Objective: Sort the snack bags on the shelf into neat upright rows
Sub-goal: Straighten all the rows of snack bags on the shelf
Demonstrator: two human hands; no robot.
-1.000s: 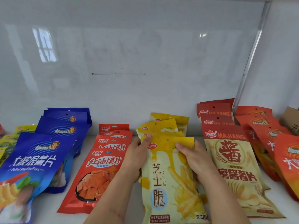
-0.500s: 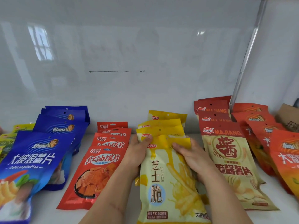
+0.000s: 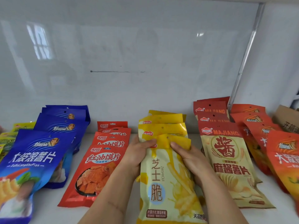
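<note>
A yellow cheese-crisp bag (image 3: 163,183) lies at the front of the yellow row (image 3: 161,126) in the middle of the white shelf (image 3: 132,188). My left hand (image 3: 137,154) grips its upper left edge, thumb on the top seal. My right hand (image 3: 189,157) grips its upper right edge, thumb on the front. Several more yellow bags overlap behind it, leaning back toward the wall. To the left lie a red bag row (image 3: 100,167) and a blue bag row (image 3: 32,159). A red-and-cream bag row (image 3: 226,160) lies to the right.
Orange bags (image 3: 284,160) fill the far right, with a cardboard box (image 3: 286,122) behind them. Green-yellow bags (image 3: 9,138) peek out at the far left. A glossy white back wall (image 3: 145,70) and a metal corner strip (image 3: 246,52) close the shelf.
Both hands still hold the front yellow bag. The yellow bags behind it have drawn together into a tighter overlapping stack; the camera view has tilted slightly.
</note>
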